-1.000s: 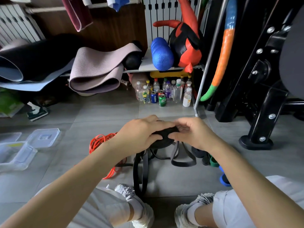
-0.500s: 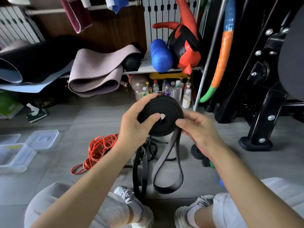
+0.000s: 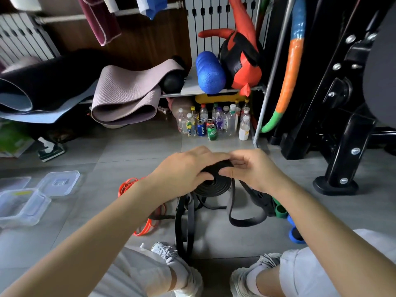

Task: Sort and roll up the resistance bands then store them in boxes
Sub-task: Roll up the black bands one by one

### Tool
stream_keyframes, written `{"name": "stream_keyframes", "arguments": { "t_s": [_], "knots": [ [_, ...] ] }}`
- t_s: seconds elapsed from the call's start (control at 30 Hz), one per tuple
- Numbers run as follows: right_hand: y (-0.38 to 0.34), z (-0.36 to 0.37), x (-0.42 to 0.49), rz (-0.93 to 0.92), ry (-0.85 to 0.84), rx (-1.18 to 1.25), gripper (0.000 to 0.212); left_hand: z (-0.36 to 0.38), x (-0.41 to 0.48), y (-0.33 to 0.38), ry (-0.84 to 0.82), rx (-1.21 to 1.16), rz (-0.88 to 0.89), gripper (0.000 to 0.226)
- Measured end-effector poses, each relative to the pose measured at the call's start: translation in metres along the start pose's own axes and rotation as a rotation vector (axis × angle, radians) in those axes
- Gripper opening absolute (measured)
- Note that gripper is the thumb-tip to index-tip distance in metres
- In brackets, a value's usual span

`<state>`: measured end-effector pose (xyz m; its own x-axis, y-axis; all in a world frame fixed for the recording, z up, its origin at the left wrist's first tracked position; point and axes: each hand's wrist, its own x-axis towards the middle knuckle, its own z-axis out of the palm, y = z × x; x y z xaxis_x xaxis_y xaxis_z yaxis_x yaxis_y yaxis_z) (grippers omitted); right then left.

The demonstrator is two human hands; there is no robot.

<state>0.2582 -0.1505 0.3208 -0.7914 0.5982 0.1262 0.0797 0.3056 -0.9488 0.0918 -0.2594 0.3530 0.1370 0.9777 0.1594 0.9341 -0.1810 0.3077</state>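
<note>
A black resistance band roll point(image 3: 214, 185) lies nearly flat between both hands, its spiral face up. My left hand point(image 3: 184, 170) grips its left and top side. My right hand point(image 3: 250, 168) pinches its right edge. The band's loose tail point(image 3: 242, 219) hangs down in a loop to the floor. More black bands point(image 3: 184, 224) lie on the tiles under the roll. An orange band point(image 3: 141, 211) is heaped to the left, partly hidden by my left arm. Green and blue rolled bands point(image 3: 287, 219) sit on the floor to the right.
Clear plastic boxes point(image 3: 21, 206) and a lid point(image 3: 59, 182) lie on the floor at left. Bottles and cans point(image 3: 212, 123) stand under a shelf with mats and a blue foam roller point(image 3: 209, 72). A black machine base point(image 3: 336, 183) stands at right. My shoes point(image 3: 177, 266) are at the bottom.
The roll was lifted upright with its face to the camera half a second ago; now both hands have lowered it and tipped it flat, with less loose tail hanging.
</note>
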Motion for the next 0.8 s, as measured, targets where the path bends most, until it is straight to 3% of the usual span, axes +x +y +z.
{"name": "stream_keyframes", "arguments": {
  "t_s": [0.17, 0.33, 0.57, 0.67, 0.8],
  "knots": [
    [-0.006, -0.007, 0.002, 0.019, 0.067, 0.126, 0.035, -0.007, 0.007, -0.003, 0.222, -0.086, 0.001, 0.048],
    [-0.011, -0.015, -0.003, -0.028, 0.141, 0.204, 0.044, -0.015, 0.010, -0.005, 0.473, -0.449, -0.162, 0.052],
    [-0.011, -0.006, -0.003, -0.038, 0.237, 0.348, 0.030, -0.009, 0.017, 0.008, 0.703, -0.787, -0.209, 0.048],
    [-0.013, -0.006, -0.001, -0.037, 0.262, 0.391, 0.028, 0.003, 0.013, 0.010, 0.704, -0.856, -0.264, 0.044],
    [-0.010, -0.014, 0.000, -0.028, 0.214, 0.265, 0.029, 0.002, 0.009, 0.005, 0.476, -0.723, -0.329, 0.047]
  ]
}}
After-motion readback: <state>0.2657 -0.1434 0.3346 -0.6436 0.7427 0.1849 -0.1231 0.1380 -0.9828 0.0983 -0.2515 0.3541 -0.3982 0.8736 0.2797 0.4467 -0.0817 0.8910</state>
